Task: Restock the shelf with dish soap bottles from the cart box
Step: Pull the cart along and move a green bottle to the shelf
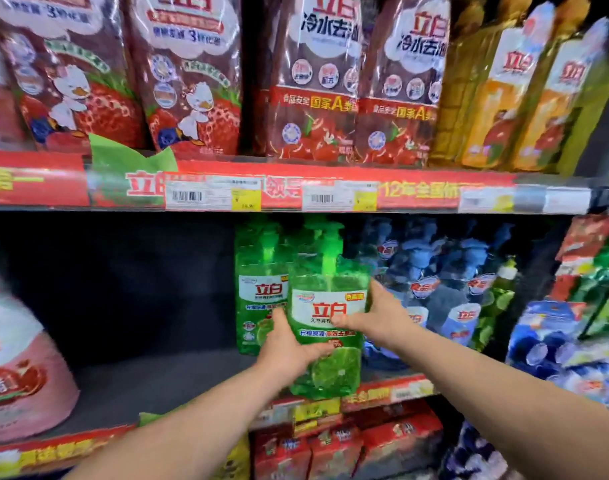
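Note:
A green dish soap bottle (327,327) with a pump top and lime label stands at the front edge of the middle shelf (150,386). My left hand (289,348) grips its lower left side. My right hand (379,317) holds its right side, thumb across the white label. Both hands are closed on it. Just behind and to the left stands a second green dish soap bottle (258,296), upright. The cart box is out of view.
Blue bottles (445,285) crowd the shelf right of the green ones. A pink bottle (15,368) sits at far left, with a dark bare gap between. Red strawberry bottles (192,74) fill the upper shelf. Red packs (341,445) lie on the shelf below.

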